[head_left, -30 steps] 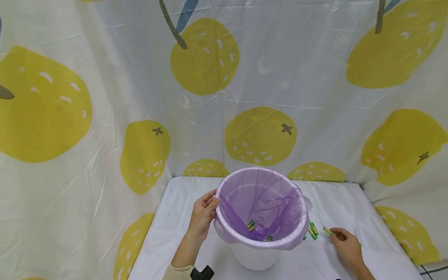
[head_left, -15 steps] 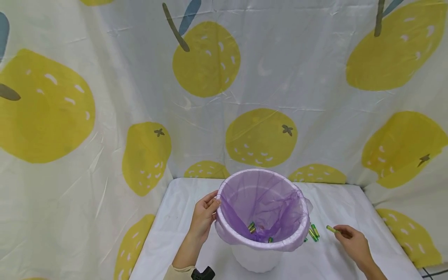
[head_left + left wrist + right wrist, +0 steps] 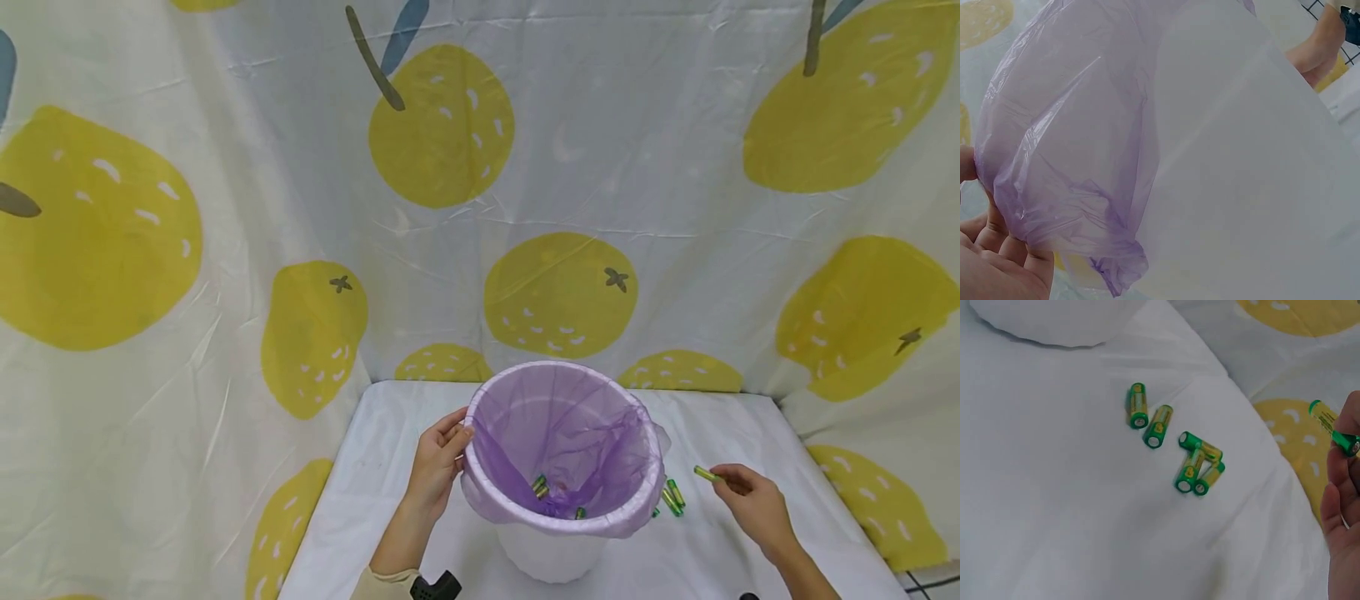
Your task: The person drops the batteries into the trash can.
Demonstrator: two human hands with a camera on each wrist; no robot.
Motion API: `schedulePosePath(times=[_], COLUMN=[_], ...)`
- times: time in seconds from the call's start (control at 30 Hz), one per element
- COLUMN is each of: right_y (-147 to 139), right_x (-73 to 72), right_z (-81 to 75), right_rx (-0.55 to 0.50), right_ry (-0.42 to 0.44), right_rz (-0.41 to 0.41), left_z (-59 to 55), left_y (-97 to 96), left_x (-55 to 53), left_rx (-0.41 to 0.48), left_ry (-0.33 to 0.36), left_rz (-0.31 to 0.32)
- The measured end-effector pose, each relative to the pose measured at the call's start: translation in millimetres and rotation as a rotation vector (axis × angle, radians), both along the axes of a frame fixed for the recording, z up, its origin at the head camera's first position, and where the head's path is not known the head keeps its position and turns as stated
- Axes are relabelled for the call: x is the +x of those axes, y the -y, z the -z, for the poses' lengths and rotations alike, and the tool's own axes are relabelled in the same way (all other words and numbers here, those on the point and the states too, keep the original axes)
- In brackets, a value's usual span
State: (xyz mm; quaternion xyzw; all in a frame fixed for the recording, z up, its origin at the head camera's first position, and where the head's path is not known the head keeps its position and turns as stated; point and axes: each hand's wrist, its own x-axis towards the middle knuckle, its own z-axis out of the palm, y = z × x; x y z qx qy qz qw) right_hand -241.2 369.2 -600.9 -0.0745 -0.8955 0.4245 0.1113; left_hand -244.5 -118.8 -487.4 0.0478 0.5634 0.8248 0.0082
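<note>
Yellow-fruit fabric (image 3: 675,108) hangs behind a white-covered table (image 3: 735,417). Above its right side, the right hand (image 3: 753,504) pinches a green-and-yellow battery (image 3: 705,473), apparently mid-carry. Dropping it into the purple-lined bin (image 3: 551,560) would call for clearing the raised rim (image 3: 555,524), which the left hand (image 3: 435,462) grips. Inside lie more batteries (image 3: 540,486); five loose ones (image 3: 1194,445) rest beside the bin.

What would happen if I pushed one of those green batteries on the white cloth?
The batteries are tube-shaped, so one would probably roll sideways, though the creased white cloth might slow it. It's likely stiff: the held battery looks straight in the right hand.
</note>
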Motion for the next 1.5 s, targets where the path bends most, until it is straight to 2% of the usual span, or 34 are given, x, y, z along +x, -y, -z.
schedulePosePath(times=[0.4,0.83,1.17,1.5], right_y=[6.4,10.7,17.2,20.3], right_x=[-4.9,-7.5,-9.1,-11.6], right_z=[-22.8,-35.4,-51.1,-61.6], right_rx=[0.016,-0.02,-0.025,-0.007], right_ry=[-0.059,-0.123,-0.231,-0.239], right_rz=[-0.063,-0.135,-0.179,-0.181], left_z=[0.6,1.3,3.1,1.2], left_y=[0.3,-1.2,-0.4,-0.8], left_x=[0.4,-0.5,0.1,0.7], left_rx=[0.009,0.022,0.009,0.015], left_ry=[-0.003,0.001,-0.003,-0.007], left_rz=[0.002,0.005,0.001,0.0])
